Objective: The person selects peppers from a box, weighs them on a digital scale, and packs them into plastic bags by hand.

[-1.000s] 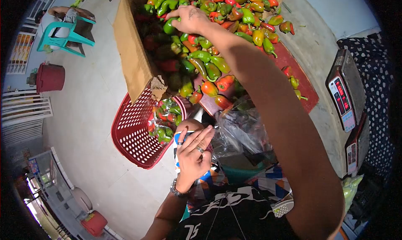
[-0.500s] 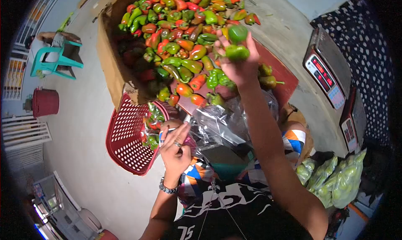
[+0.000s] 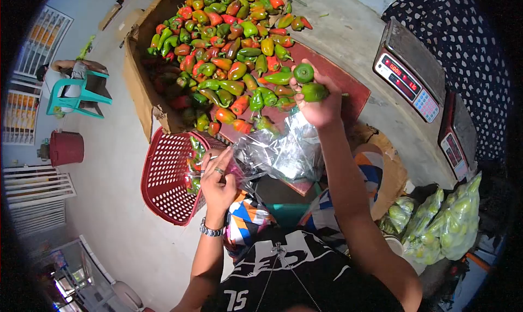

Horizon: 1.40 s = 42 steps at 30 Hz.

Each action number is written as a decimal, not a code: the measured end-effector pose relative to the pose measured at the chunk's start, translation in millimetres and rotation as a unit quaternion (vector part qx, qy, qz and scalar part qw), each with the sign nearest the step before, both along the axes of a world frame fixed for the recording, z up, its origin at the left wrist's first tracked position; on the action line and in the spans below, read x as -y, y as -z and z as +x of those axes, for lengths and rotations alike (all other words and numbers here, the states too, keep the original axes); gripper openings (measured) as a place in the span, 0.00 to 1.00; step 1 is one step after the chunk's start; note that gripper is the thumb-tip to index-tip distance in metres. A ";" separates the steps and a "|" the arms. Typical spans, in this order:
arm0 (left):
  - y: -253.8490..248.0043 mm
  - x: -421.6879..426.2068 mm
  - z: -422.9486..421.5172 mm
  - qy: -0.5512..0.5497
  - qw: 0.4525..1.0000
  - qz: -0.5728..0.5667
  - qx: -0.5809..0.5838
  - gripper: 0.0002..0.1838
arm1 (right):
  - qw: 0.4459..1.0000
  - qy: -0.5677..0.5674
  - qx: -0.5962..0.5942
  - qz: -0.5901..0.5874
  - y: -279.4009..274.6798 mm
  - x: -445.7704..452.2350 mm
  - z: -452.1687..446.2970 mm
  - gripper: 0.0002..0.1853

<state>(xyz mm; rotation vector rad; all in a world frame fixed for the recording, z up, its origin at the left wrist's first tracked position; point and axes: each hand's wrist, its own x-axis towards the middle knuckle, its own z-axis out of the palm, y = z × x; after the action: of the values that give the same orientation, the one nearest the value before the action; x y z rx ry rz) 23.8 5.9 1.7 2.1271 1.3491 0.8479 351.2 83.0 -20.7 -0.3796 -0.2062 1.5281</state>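
My right hand [image 3: 321, 108] is closed round two green bell peppers [image 3: 314, 92], held side by side above the front right of the pepper pile. My left hand [image 3: 219, 182], with a ring and a metal watch on it, grips the left edge of a clear plastic bag [image 3: 286, 148]. The bag spreads over my lap, below the right hand, its film crumpled and shiny. Beyond it, a heap of red, green and mixed peppers [image 3: 237, 69] spills from a cardboard box [image 3: 139, 89] onto a red board [image 3: 348, 89].
Left of my knees stands a red perforated basket [image 3: 171, 176] with bagged peppers [image 3: 194, 165] in it. Two digital scales [image 3: 408, 72] sit at the right. Bags of green vegetables [image 3: 444, 225] lie at lower right. A teal chair [image 3: 81, 94] and a red bucket [image 3: 66, 147] are farther left.
My right hand has come back toward me, from over the pile to nearer the bag, still holding the two peppers. My left hand keeps its grip on the bag. The view has shifted slightly.
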 end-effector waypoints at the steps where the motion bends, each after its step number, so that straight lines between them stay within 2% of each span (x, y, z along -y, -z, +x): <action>1: 0.1 1.0 -0.1 -0.004 1.000 -0.008 0.008 0.32 | 1.000 0.004 0.010 -0.005 -3.1 4.1 -0.9 0.27; 5: -2.2 3.5 -0.1 -0.011 0.999 -0.019 0.025 0.32 | 0.998 0.001 0.058 0.006 2.9 8.8 3.5 0.33; 8: -5.2 3.5 2.5 -0.004 1.000 0.001 0.022 0.32 | 0.999 0.005 0.003 0.033 26.1 11.6 17.2 0.32; 11: -6.1 3.5 4.4 -0.004 1.000 0.000 0.013 0.32 | 0.990 -0.007 -0.138 0.024 21.7 18.8 43.9 0.30; 14: -5.0 3.7 3.1 -0.011 1.000 -0.010 0.009 0.31 | 0.984 0.047 -0.159 0.061 -9.2 31.9 92.8 0.26; 16: -2.9 4.2 -0.9 -0.018 1.000 -0.014 0.002 0.30 | 0.977 0.053 -0.164 0.127 -21.5 39.2 151.3 0.25; 18: -2.9 3.5 -5.2 -0.026 0.999 -0.019 0.021 0.29 | 0.989 0.071 -0.031 0.127 -34.5 42.7 224.6 0.22; 19: -2.6 3.9 -8.9 -0.033 0.999 -0.022 0.023 0.29 | 0.984 0.164 0.058 0.040 -56.4 40.4 245.8 0.19; 20: -1.9 3.8 -10.2 -0.040 0.999 -0.025 0.027 0.29 | 0.955 0.254 0.149 -0.047 -76.3 36.6 268.4 0.17; 22: 1.9 5.0 -16.6 -0.053 0.998 -0.020 0.006 0.30 | 0.876 0.311 0.307 -0.205 -79.8 29.5 355.2 0.15; 24: 3.9 4.1 -19.6 -0.052 0.998 -0.025 0.016 0.31 | 0.805 0.331 0.419 -0.259 -53.3 21.1 454.0 0.21; 26: 0.2 3.0 -15.3 -0.060 0.998 -0.027 0.000 0.31 | 0.578 0.367 0.612 -0.395 -40.7 14.7 483.7 0.24; 27: 0.4 2.5 -13.3 -0.061 0.997 -0.038 0.005 0.32 | 0.238 0.346 0.772 -0.477 -35.4 16.3 485.1 0.34; 30: -0.4 -2.1 -9.0 -0.047 0.998 -0.050 -0.007 0.32 | 0.184 0.176 0.839 -0.480 -47.1 12.7 451.2 0.37; 34: -4.6 -6.4 3.2 -0.046 0.996 -0.079 -0.016 0.32 | 0.031 0.156 0.910 -0.382 -26.2 2.5 459.8 0.31; 35: -5.9 -8.7 4.0 -0.035 0.996 -0.075 -0.030 0.32 | 0.049 0.154 0.916 -0.367 -32.0 0.6 453.5 0.28; 38: -5.9 -11.4 6.4 -0.021 0.996 -0.071 -0.051 0.33 | 0.107 0.030 0.920 -0.375 -53.3 -12.8 470.7 0.30; 39: -5.9 -11.1 7.7 -0.026 0.996 -0.074 -0.048 0.33 | 0.149 -0.002 0.919 -0.366 -55.4 -16.7 485.6 0.33; 42: -8.3 -10.8 11.6 -0.029 0.996 -0.069 -0.041 0.32 | 0.168 0.002 0.937 -0.306 -80.3 -11.5 482.5 0.35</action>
<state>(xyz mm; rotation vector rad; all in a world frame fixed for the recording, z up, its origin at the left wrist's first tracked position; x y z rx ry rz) 35.4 16.7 10.0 2.0439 1.4725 0.6748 833.7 94.5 59.6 -2.8205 -1.4722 -0.0561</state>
